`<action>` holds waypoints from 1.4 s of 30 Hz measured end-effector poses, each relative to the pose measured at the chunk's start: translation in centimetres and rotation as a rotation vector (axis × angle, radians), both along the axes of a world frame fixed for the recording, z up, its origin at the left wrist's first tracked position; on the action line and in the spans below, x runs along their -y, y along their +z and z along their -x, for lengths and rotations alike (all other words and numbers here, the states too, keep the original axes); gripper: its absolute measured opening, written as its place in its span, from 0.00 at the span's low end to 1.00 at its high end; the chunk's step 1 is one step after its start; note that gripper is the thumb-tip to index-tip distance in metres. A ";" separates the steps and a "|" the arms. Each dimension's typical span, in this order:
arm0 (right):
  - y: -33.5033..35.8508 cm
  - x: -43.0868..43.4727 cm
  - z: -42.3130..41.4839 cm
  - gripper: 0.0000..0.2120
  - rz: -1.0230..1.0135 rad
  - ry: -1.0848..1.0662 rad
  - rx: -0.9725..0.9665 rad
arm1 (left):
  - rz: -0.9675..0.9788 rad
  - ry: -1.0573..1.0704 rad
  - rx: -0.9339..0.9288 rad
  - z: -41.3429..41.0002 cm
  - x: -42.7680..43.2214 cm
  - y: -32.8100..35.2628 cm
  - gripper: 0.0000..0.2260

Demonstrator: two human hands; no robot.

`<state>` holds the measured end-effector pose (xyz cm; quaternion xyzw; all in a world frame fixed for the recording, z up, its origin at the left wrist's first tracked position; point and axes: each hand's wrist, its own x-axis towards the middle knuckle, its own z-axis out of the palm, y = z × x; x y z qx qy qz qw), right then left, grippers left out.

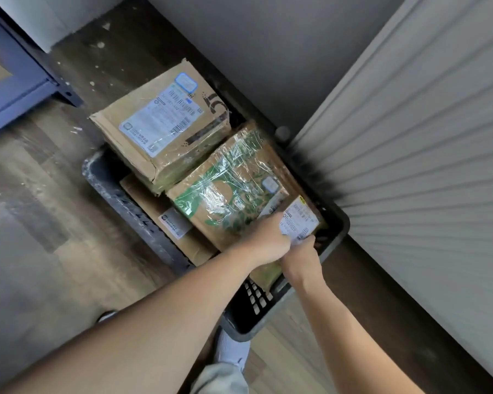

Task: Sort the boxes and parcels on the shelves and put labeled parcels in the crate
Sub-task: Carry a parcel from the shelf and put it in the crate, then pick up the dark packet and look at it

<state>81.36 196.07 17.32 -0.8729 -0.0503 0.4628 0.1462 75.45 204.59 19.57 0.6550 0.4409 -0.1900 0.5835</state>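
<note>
Taped green-printed parcel [231, 194] and labeled box [160, 123] fill the dark crate [137, 211].

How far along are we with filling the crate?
Done: a labelled brown box and a flat parcel lie in the crate. In hand: left hand and right hand grip the green-printed box in the crate, not yet released. Left: unclear; the shelf is barely in view.
</note>
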 end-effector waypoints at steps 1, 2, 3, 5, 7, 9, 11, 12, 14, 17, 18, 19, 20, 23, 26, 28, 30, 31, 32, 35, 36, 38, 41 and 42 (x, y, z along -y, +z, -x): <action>-0.1 0.4 -0.1 0.29 0.007 0.018 -0.023 | -0.009 -0.020 -0.009 -0.2 0.6 -0.3 0.24; -0.2 0.8 -0.1 0.29 0.008 0.038 -0.037 | -0.020 -0.032 -0.009 -0.3 1.1 -0.7 0.25; -0.4 1.3 -0.1 0.28 -0.004 0.049 -0.035 | -0.028 -0.040 -0.013 -0.4 1.5 -0.9 0.25; -0.4 2.0 0.1 0.22 -0.043 0.038 -0.006 | -0.034 -0.052 -0.022 -0.5 2.0 -1.1 0.25; 0.1 2.6 0.2 0.17 -0.075 0.015 0.023 | -0.040 -0.070 -0.045 -0.5 2.1 -0.9 0.26; 1.1 2.7 0.4 0.16 -0.089 0.030 0.028 | -0.038 -0.044 -0.052 -0.3 2.0 -0.5 0.25; 2.6 2.7 0.6 0.16 -0.097 0.048 0.028 | -0.050 -0.019 -0.062 0.0 1.6 0.4 0.24; 3.5 2.5 0.8 0.18 -0.097 0.059 0.015 | -0.054 -0.010 -0.072 0.3 1.4 1.1 0.23; 5.8 1.9 1.4 0.26 -0.102 0.108 -0.012 | -0.050 0.024 -0.093 1.3 0.9 3.0 0.24; 10.7 0.4 2.3 0.31 -0.158 0.156 -0.047 | -0.051 0.112 -0.077 3.1 -0.3 7.3 0.23; 12.6 -0.3 2.8 0.31 -0.183 0.168 -0.061 | -0.036 0.158 -0.067 3.9 -0.7 9.1 0.23; 14.5 -1.1 3.3 0.30 -0.217 0.181 -0.071 | -0.019 0.206 -0.052 4.5 -1.1 11.0 0.23; 16.4 -1.8 3.8 0.30 -0.251 0.187 -0.083 | -0.012 0.250 -0.031 5.2 -1.5 12.9 0.23; 22.0 -3.9 5.2 0.28 -0.366 0.203 -0.111 | -0.026 0.397 0.034 7.6 -2.5 18.7 0.20; 27.7 -5.6 7.1 0.24 -0.477 0.173 -0.193 | -0.015 0.651 0.088 10.6 -3.3 24.4 0.16; 31.1 -6.7 8.9 0.23 -0.557 0.160 -0.259 | -0.006 0.821 0.155 12.6 -3.5 27.9 0.16; 34.2 -7.4 11.0 0.24 -0.608 0.151 -0.299 | -0.012 0.952 0.215 14.9 -3.4 31.4 0.15; 35.6 -7.8 12.2 0.25 -0.631 0.160 -0.318 | -0.021 1.019 0.233 16.3 -3.3 33.1 0.14; 37.0 -8.2 13.5 0.24 -0.650 0.184 -0.340 | -0.038 1.082 0.243 18.0 -3.2 34.7 0.15; 41.3 -9.2 18.8 0.21 -0.689 0.298 -0.409 | -0.094 1.230 0.279 24.0 -2.7 39.3 0.15; 42.9 -9.4 21.0 0.23 -0.699 0.350 -0.420 | -0.115 1.263 0.294 26.2 -2.4 40.9 0.16; 45.8 -9.2 25.8 0.27 -0.728 0.447 -0.458 | -0.155 1.322 0.320 30.8 -1.2 44.3 0.17; 49.8 -8.0 33.4 0.18 -0.767 0.580 -0.488 | -0.242 1.406 0.359 38.8 1.5 48.8 0.16; 50.8 -7.6 36.0 0.17 -0.776 0.621 -0.501 | -0.275 1.440 0.363 41.7 2.4 50.2 0.15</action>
